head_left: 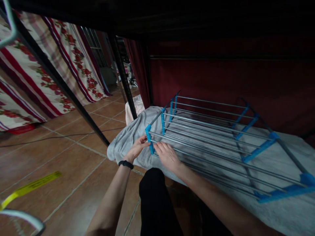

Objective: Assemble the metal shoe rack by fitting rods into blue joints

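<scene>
A clothes drying rack (211,122) of grey metal rods and blue plastic brackets lies on the grey blanket (120,141). At its near left corner, my left hand (138,147) holds the outer side of an upright blue bracket (148,129), thumb against it and fingers bent. My right hand (167,156) lies on the inner side of that same bracket, its fingers together over the rod ends. Part of the bracket's lower end is covered by my fingers. The rack's far right end, with more blue brackets (261,150), is untouched.
Black bed-frame posts (125,78) rise at the left, with a dark upper bunk overhead. A dark red cloth (221,77) hangs behind the rack. Striped floral curtains (66,62), a cable (81,133) on the tiled floor and a yellow strip (34,186) are at the left.
</scene>
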A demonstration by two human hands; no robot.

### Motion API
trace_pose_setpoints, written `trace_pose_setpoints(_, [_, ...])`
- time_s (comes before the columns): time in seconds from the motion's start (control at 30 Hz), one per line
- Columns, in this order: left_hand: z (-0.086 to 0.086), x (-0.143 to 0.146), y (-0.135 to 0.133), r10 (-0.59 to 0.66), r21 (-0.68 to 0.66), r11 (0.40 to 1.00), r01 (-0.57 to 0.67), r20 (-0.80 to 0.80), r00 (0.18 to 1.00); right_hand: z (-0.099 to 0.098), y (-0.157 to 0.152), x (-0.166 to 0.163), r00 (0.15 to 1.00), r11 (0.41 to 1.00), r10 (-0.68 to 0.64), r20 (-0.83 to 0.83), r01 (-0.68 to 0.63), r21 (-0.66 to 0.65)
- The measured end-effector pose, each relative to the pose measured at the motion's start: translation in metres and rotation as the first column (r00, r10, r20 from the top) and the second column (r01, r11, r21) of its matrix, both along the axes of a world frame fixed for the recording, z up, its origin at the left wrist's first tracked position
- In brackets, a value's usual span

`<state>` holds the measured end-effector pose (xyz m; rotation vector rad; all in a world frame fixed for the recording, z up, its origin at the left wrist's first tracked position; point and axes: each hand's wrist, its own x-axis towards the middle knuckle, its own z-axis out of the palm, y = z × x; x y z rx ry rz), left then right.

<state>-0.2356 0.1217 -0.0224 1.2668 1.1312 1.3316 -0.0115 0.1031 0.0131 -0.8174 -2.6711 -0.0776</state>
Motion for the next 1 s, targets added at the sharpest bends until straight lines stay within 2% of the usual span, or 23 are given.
trace_pose_setpoints(0.03, [-0.005,0.000,-0.002,0.014,0.001,1.000,-0.014,-0.030,0.999,-0.011,-0.006,0.009,1.000,1.000,0.023,0.006,-0.023,-0.008])
trace_pose_setpoints(0.07, [-0.010,0.001,-0.004,0.024,-0.003,1.000,-0.024,-0.065,0.998,-0.023,-0.010,0.017,0.999,0.999,-0.025,0.025,0.026,-0.044])
trace_pose_setpoints(0.1, [-0.016,0.003,-0.006,0.030,-0.012,0.999,-0.031,-0.099,0.995,-0.035,-0.012,0.025,0.989,0.986,-0.131,0.064,0.136,-0.094])
trace_pose_setpoints(0.17, [-0.027,0.006,-0.008,0.034,-0.029,0.999,-0.039,-0.151,0.988,-0.057,-0.011,0.037,0.932,0.924,-0.302,0.199,0.338,-0.181])
trace_pose_setpoints(0.2, [-0.032,0.008,-0.008,0.032,-0.035,0.999,-0.039,-0.169,0.985,-0.066,-0.008,0.041,0.903,0.892,-0.344,0.259,0.400,-0.210])
trace_pose_setpoints(0.27, [-0.040,0.011,-0.006,0.031,-0.037,0.999,-0.039,-0.191,0.981,-0.076,-0.001,0.045,0.877,0.865,-0.355,0.324,0.440,-0.241])
trace_pose_setpoints(0.37, [-0.046,0.014,-0.002,0.039,-0.026,0.999,-0.046,-0.227,0.973,-0.075,0.006,0.045,0.880,0.864,-0.354,0.318,0.438,-0.248])
trace_pose_setpoints(0.63, [-0.053,0.016,-0.001,0.111,0.024,0.994,-0.109,-0.315,0.943,-0.050,0.006,0.045,0.890,0.861,-0.362,0.276,0.433,-0.267])
trace_pose_setpoints(1.0, [-0.065,0.015,0.003,0.164,0.040,0.986,-0.162,-0.408,0.898,-0.048,0.006,0.048,0.899,0.867,-0.345,0.271,0.416,-0.276])
